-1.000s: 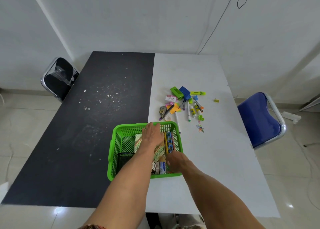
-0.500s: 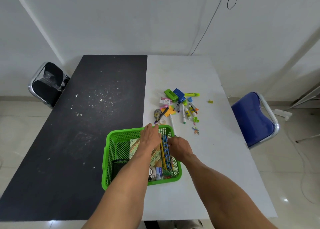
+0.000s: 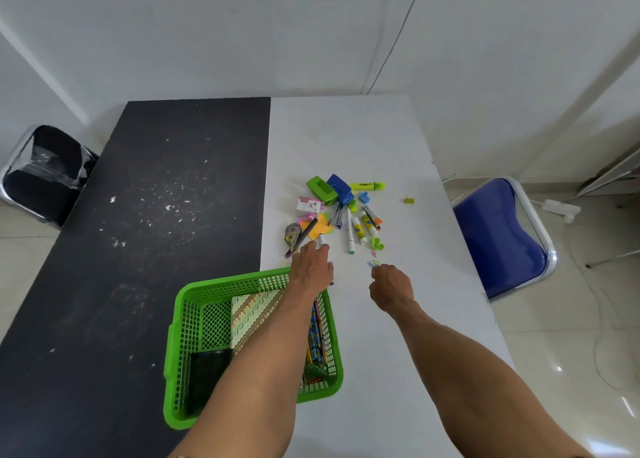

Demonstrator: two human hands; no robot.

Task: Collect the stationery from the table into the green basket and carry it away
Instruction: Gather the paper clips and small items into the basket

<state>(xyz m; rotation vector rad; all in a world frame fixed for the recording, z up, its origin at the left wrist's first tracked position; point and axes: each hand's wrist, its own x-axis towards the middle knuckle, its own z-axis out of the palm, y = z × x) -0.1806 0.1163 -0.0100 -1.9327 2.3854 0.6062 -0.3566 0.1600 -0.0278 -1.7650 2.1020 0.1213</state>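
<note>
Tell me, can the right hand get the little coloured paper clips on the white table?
Probably yes: the right hand is just beside the coloured paper clips, with nothing between them.

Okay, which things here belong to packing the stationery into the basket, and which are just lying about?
Part of the job:
green basket
highlighter
sticky notes
white marker
glue sticks
paper clips
left hand
right hand

Just lying about:
black chair
blue chair
power strip on the floor
</note>
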